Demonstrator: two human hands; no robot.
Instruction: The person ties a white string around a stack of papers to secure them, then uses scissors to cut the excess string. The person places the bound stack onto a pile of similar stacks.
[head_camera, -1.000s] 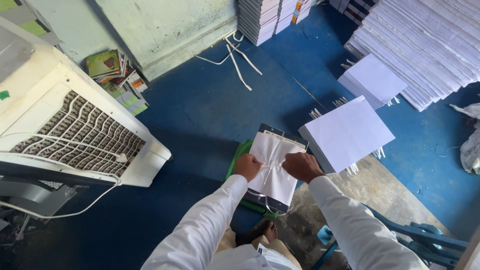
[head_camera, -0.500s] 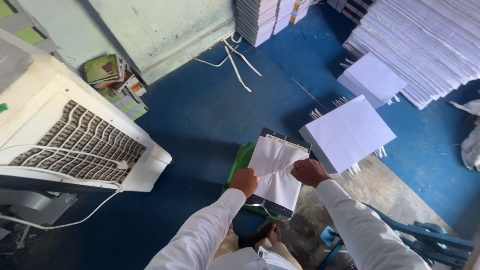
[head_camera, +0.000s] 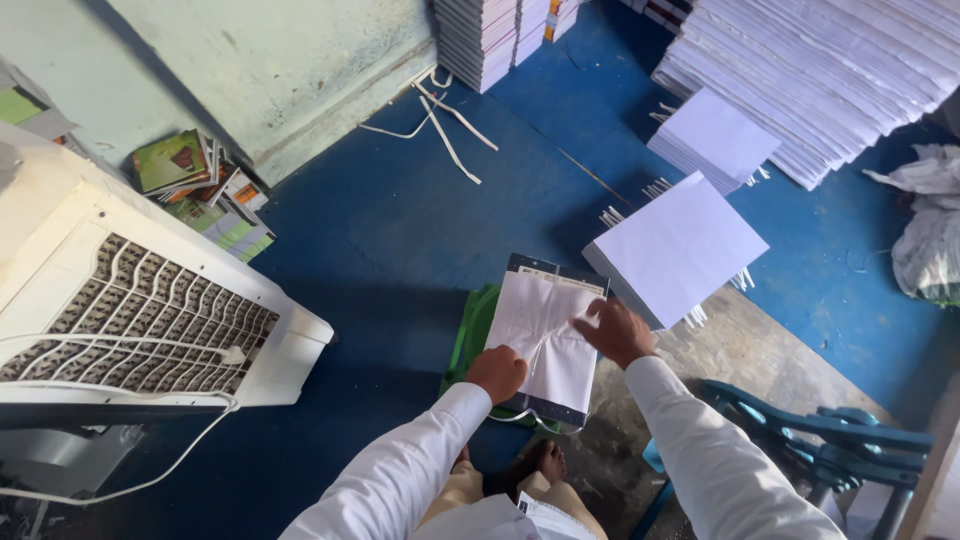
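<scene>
The folded white paper sheet (head_camera: 545, 335) lies on a dark board (head_camera: 540, 405) over something green, on the blue floor (head_camera: 400, 240) just in front of the person's feet; it looks light, thin and limp, easily creased, best pinched at a free edge or pressed flat. The left hand (head_camera: 497, 373) rests curled on its near edge, while the right hand (head_camera: 617, 331) presses its right side with fingers (head_camera: 588, 312) spread. What the left fist encloses I cannot tell, and the green thing under the board is mostly hidden

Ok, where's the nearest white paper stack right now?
In the head view, the white paper stack lies on the blue floor, just beyond the right hand and right of the folded sheet.
</scene>
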